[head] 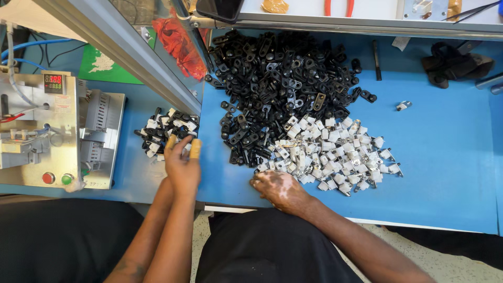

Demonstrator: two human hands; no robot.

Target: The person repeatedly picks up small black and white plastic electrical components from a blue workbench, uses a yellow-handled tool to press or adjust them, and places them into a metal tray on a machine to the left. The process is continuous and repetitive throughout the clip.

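Left hand (182,166): fingers spread on the small mixed pile (166,130); set pieces down gently.
Right hand (277,189): fingers curled at the white clips (335,157); whether it holds one, cannot tell. Pick singly.

A grey machine (50,133) with red and green buttons stands at the blue tabletop's (450,167) left edge; a red bag (181,44) hangs near the back; black straps (453,63) lie at the back right corner; red pliers (338,7) rest on the shelf (377,21).

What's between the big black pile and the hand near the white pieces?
In the head view, the pile of white pieces lies between the black pile and the right hand, whose fingers reach its near edge.
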